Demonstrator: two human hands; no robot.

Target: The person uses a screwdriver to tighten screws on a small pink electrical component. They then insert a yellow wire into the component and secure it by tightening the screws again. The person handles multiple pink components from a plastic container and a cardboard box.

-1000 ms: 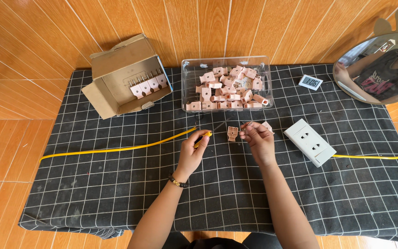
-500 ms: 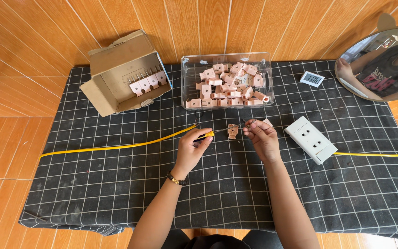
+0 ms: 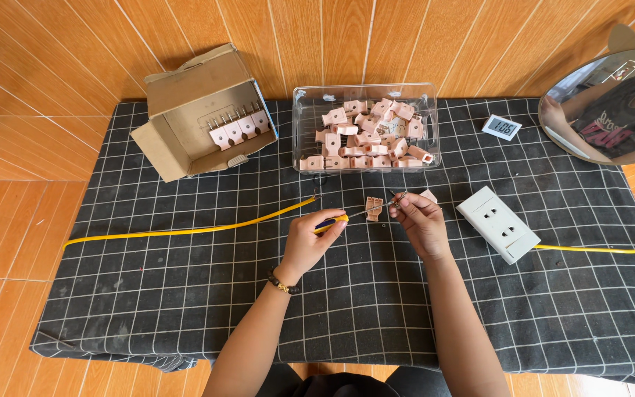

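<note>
Your left hand (image 3: pixel 310 241) is closed around a small screwdriver (image 3: pixel 336 220) with a yellow and blue handle; its thin shaft points to the right, toward the pink plug part (image 3: pixel 374 208) that lies open on the cloth just in front of your hands. Your right hand (image 3: pixel 420 220) pinches something small and dark between the fingertips, but it is too small to say what it is. Compared with half a second ago, your two hands are almost in the same place; the screwdriver tip is now a little closer to the plug part and your right fingers are lifted slightly above the cloth. So the work on this one plug is in the middle, I think, not at its end.

Near the left hand ends the yellow cable (image 3: pixel 185 229), with its bare end near the plug part. To your right lies a white socket block (image 3: pixel 499 224), with another stretch of yellow cable behind it. Farther away stands a clear plastic box (image 3: pixel 303 110) full of pink plugs, and left of it an open cardboard box (image 3: pixel 178 140) with several plugs inside. All rests on the black checked cloth (image 3: pixel 185 309). A small white digital display (image 3: pixel 500 127) and a round mirror (image 3: pixel 611 106) are at the far right.
</note>
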